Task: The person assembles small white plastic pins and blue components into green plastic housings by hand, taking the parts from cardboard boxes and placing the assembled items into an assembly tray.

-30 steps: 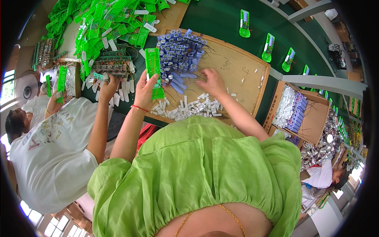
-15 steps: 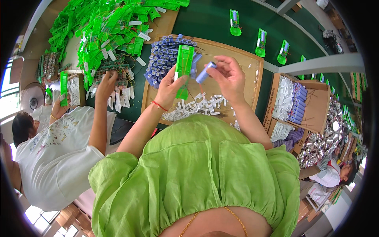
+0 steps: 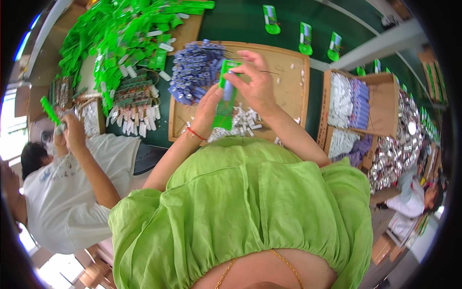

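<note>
My left hand [image 3: 209,110], with a red cord on the wrist, grips a long bright green plastic casing [image 3: 223,119] by its left side. A blue cylindrical battery cell [image 3: 227,90] lies lengthwise in the casing's upper part. The thumb and fingers of my right hand [image 3: 256,85] pinch at the cell's upper end, slightly blurred, with some fingers raised. A thin dark wire sticks out to the right past that hand. Behind my left hand is a heap of blue battery cells [image 3: 195,67], and small white plastic pieces [image 3: 248,120] lie below my hands.
A shallow wooden tray [image 3: 291,89] holds the cells and white pieces. Green casings [image 3: 130,29] pile up at the far left, near circuit boards [image 3: 129,96]. A cardboard box [image 3: 382,108] stands right. Filled casings [image 3: 305,38] sit on the green surface beyond. A co-worker's hand [image 3: 74,132] is at left.
My right hand has brought the cell leftward into the casing. The view has shifted a little. The co-worker's hand has left the circuit boards and is now at a green casing.
</note>
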A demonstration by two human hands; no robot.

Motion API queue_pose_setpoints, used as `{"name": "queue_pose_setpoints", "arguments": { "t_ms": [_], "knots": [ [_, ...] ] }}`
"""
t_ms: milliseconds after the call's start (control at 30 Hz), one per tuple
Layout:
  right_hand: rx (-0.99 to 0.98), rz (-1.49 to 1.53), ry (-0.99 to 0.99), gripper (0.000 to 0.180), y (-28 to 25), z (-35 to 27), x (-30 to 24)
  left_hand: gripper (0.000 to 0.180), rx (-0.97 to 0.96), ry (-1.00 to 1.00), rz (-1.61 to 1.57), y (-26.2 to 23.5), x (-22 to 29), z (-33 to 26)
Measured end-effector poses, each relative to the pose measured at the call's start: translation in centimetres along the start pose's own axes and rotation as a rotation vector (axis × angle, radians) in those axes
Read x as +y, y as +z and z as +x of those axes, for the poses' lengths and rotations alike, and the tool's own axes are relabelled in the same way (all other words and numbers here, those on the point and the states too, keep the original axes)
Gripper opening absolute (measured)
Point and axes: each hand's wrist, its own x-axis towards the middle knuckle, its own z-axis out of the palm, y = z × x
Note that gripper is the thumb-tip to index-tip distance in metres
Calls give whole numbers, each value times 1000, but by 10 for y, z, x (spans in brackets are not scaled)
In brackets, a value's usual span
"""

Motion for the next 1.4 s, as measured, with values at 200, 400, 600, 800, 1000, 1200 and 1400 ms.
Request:
{"name": "queue_pose_setpoints", "arguments": {
  "t_ms": [200,400,600,800,1000,1200,1400],
  "knots": [
    [-113,617,654,35,18,-39,6,30,-64,-27,396,-25,-20,-5],
    [-256,467,630,50,17,-63,18,26,29,-132,368,-42,-45,-4],
    [-234,-112,700,25,-70,-110,141,27,339,-83,345,-78,-6,12],
    [-586,-441,674,17,-102,-126,122,29,281,-37,352,-62,-5,21],
    [-505,-358,661,18,-98,-128,131,26,118,-107,375,-50,-17,22],
    [-152,223,696,13,-71,-63,68,29,-4,-34,455,-36,-15,22],
    [-187,381,536,12,-37,-15,18,33,-55,59,538,-28,-12,22]
  ]
}}
